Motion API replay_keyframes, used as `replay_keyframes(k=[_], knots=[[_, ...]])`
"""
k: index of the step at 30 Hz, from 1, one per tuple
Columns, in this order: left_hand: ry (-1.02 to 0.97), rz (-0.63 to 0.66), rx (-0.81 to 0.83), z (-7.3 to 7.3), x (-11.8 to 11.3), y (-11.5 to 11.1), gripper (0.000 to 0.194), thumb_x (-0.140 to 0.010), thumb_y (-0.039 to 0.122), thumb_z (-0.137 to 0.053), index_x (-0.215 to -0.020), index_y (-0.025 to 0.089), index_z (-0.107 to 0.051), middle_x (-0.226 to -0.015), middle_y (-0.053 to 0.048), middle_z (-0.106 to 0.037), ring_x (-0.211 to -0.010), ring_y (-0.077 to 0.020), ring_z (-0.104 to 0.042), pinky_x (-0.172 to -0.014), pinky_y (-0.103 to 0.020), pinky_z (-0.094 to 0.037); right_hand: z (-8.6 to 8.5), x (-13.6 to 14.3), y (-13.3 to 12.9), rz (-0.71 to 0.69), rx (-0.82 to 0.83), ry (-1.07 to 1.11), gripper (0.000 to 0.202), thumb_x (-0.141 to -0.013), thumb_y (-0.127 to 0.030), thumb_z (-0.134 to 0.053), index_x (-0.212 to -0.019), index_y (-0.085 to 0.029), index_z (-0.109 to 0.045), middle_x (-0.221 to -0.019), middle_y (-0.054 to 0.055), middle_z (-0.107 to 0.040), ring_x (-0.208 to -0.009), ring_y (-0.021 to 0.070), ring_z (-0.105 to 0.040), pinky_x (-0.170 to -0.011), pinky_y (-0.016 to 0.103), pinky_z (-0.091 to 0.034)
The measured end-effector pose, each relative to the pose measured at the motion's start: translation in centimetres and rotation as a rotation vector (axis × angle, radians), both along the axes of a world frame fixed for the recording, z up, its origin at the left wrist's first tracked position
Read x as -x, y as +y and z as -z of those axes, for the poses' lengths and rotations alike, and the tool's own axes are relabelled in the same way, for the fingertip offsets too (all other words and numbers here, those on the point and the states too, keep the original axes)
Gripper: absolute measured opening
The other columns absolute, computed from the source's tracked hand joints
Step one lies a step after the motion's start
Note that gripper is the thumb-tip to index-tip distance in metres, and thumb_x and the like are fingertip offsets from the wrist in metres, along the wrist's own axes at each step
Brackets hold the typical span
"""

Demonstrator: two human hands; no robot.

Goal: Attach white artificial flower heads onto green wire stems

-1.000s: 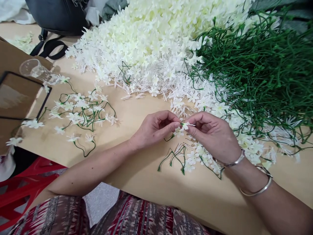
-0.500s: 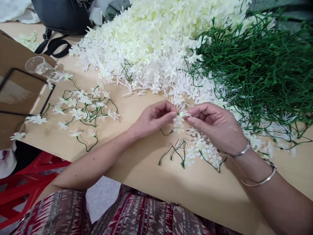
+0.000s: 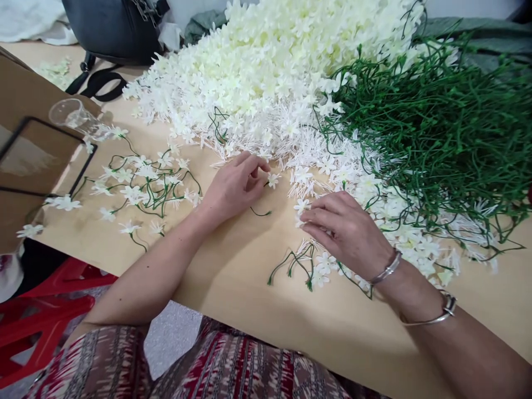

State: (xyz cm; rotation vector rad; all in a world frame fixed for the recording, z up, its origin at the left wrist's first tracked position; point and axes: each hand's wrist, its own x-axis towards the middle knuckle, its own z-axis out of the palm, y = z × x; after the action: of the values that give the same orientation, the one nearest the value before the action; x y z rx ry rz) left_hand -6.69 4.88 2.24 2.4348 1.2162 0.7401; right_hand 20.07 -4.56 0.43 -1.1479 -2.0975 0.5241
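Observation:
My left hand (image 3: pixel 236 185) is closed in a pinch on an artificial flower. The flower's white head (image 3: pixel 273 180) shows beyond the fingertips, and its green stem (image 3: pixel 261 213) comes out below the hand. Above the table, my right hand (image 3: pixel 347 230) hangs palm down with fingers bent and a little apart. Its fingertips are at a loose white flower (image 3: pixel 302 206); I see nothing held in them. Several green stems (image 3: pixel 297 260) and white blossoms (image 3: pixel 324 266) lie just below that hand.
A large heap of white petals (image 3: pixel 266 61) fills the back, with white stamens (image 3: pixel 301 147) along its front. Green stems (image 3: pixel 449 122) are piled at right. Several stemmed flowers (image 3: pixel 141 180) lie left, near a tipped plastic cup (image 3: pixel 77 116), a cardboard box (image 3: pixel 29 94) and a black bag (image 3: pixel 116 30).
My hands have moved apart. The left went left with the stemmed flower, while the right let go of it and dropped slightly toward the loose blossoms. The view shifted a little.

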Motion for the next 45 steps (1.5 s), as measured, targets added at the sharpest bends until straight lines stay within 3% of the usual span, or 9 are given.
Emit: replay_keyframes(k=[5,10,14,20,24,30,34,40,45], knots=[[-0.133,0.228,-0.092,-0.3,-1.5,-2.0,0.019,-0.105,0.024,-0.064,-0.121,0.02,-0.074,-0.117,-0.012,-0.077,-0.107,-0.0213,-0.073,-0.097,-0.036,-0.06,-0.9,-0.2,0.0,0.09,0.013,0.075,0.013,-0.104,-0.025,-0.072,-0.095,-0.03,-0.079,-0.096,0.006,-0.082,-0.094,0.0294,-0.072,-0.092,0.054,-0.057],[-0.332,0.438,0.041,-0.2,-3.4,-4.1,0.024,-0.111,0.024,-0.065,-0.132,0.02,-0.074,-0.128,-0.012,-0.082,-0.115,-0.0173,-0.079,-0.101,-0.03,-0.065,-1.9,0.2,-0.4,0.214,0.373,0.403,0.006,-0.098,-0.032,-0.079,-0.102,-0.028,-0.081,-0.093,0.003,-0.081,-0.083,0.0217,-0.073,-0.079,0.041,-0.06],[-0.467,0.356,0.136,0.3,-3.9,-4.3,0.012,-0.109,0.028,-0.071,-0.112,0.02,-0.08,-0.106,-0.006,-0.086,-0.092,-0.0127,-0.081,-0.086,-0.023,-0.065,-1.8,0.4,-0.5,0.228,0.384,0.491,0.014,-0.095,-0.039,-0.083,-0.1,-0.027,-0.077,-0.089,0.001,-0.081,-0.079,0.0197,-0.074,-0.072,0.036,-0.061],[-0.614,0.085,0.331,0.4,-3.7,-3.8,0.023,-0.1,0.042,-0.082,-0.101,0.019,-0.077,-0.095,-0.005,-0.085,-0.083,-0.0146,-0.08,-0.078,-0.024,-0.065,-2.0,-1.9,0.7,0.41,-0.122,0.118,0.007,-0.101,-0.026,-0.073,-0.098,-0.028,-0.078,-0.095,0.004,-0.083,-0.089,0.0253,-0.078,-0.086,0.044,-0.062],[-0.666,0.044,0.402,0.2,-3.9,-3.9,0.024,-0.097,0.041,-0.083,-0.104,0.019,-0.076,-0.092,-0.003,-0.082,-0.08,-0.0128,-0.079,-0.076,-0.022,-0.063,-0.4,-2.7,1.8,0.35,-0.244,-0.055,0.013,-0.105,-0.026,-0.066,-0.107,-0.028,-0.078,-0.105,0.008,-0.084,-0.101,0.0312,-0.077,-0.098,0.052,-0.058],[-0.621,0.052,0.327,0.1,-4.3,-4.3,0.013,-0.097,0.032,-0.08,-0.097,0.02,-0.08,-0.083,-0.001,-0.081,-0.071,-0.01,-0.071,-0.068,-0.02,-0.058,1.8,-2.6,2.5,0.289,-0.298,-0.294,0.015,-0.105,-0.027,-0.067,-0.097,-0.026,-0.079,-0.102,0.011,-0.08,-0.098,0.0328,-0.068,-0.088,0.052,-0.054],[-0.612,-0.003,0.233,-0.1,-4.5,-4.4,0.009,-0.095,0.028,-0.08,-0.093,0.019,-0.076,-0.081,0.0,-0.079,-0.069,-0.0089,-0.069,-0.067,-0.02,-0.057,1.0,-2.7,2.1,0.34,-0.36,-0.14,0.015,-0.105,-0.027,-0.071,-0.091,-0.028,-0.077,-0.096,0.007,-0.081,-0.096,0.0314,-0.07,-0.089,0.051,-0.053],[-0.623,-0.071,0.249,0.5,-5.1,-4.8,0.018,-0.099,0.036,-0.081,-0.098,0.019,-0.079,-0.084,-0.002,-0.083,-0.071,-0.0112,-0.075,-0.066,-0.022,-0.061,-1.9,-0.4,0.3,0.342,-0.122,0.272,0.01,-0.095,-0.025,-0.082,-0.087,-0.028,-0.076,-0.096,0.003,-0.081,-0.09,0.0237,-0.076,-0.083,0.044,-0.06],[-0.657,-0.034,0.286,0.7,-5.4,-5.2,0.017,-0.102,0.034,-0.079,-0.108,0.019,-0.084,-0.091,-0.004,-0.088,-0.079,-0.0133,-0.083,-0.073,-0.022,-0.067,-2.5,1.6,-1.0,0.343,0.191,0.408,0.006,-0.093,-0.03,-0.08,-0.088,-0.027,-0.08,-0.087,0.001,-0.081,-0.079,0.0204,-0.072,-0.074,0.041,-0.058]])
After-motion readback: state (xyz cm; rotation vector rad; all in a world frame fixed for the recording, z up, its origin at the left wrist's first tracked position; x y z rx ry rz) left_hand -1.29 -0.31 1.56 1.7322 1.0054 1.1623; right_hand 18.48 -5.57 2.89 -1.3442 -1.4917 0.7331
